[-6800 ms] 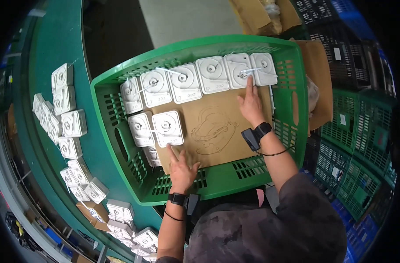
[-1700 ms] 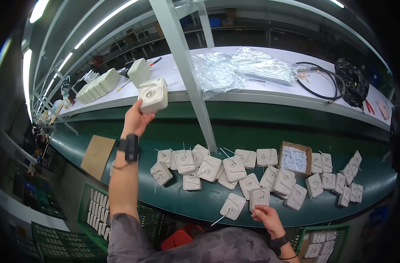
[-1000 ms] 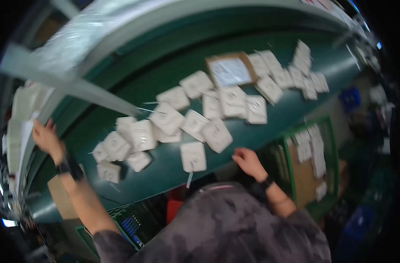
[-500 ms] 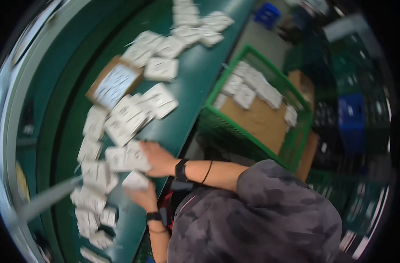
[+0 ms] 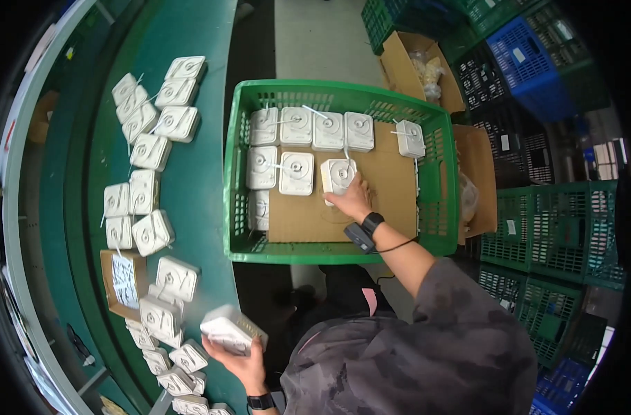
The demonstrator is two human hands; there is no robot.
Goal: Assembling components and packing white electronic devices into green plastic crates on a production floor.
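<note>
The work is shifting from the worktop (image 5: 208,166) at nine o'clock to the green crate (image 5: 295,254) at one: inside it, the right hand (image 5: 355,199) is now pinching a white case (image 5: 339,173); the left hand (image 5: 245,364) is gripping a second case (image 5: 232,332) at seven.

person wearing dk grey blotchy camo tee (image 5: 412,366), short R sleeve (image 5: 461,297) showing, blk strap (image 5: 373,222) circling R wrist, blk boxy unit (image 5: 358,238) sitting beside, thin blk cable (image 5: 397,249) crossing forearm, blk wristband (image 5: 260,401) circling L wrist
</note>
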